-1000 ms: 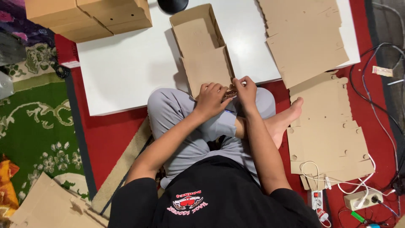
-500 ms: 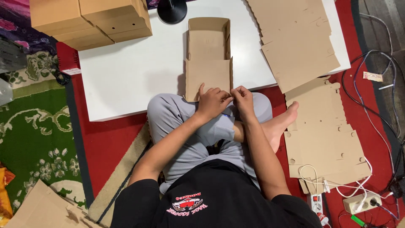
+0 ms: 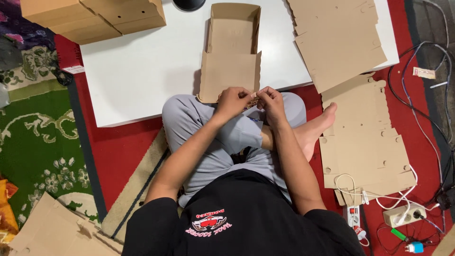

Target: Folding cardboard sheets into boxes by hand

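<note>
A: Head view: left hand (image 3: 233, 100) and right hand (image 3: 270, 102) both pinch shut on the near edge of the cardboard box (image 3: 231, 52) at upper centre.

B: Folding step, I'd judge; next calls for pressing that flap home. Its long axis runs up the frame, open tray end pointing away.

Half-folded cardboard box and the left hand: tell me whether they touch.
Touching. The head view shows the left hand pinching the near flap edge of the half-folded cardboard box, beside the right hand.

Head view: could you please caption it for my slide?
Seated person's left hand and right hand pinch the near edge of a half-folded cardboard box.
</note>
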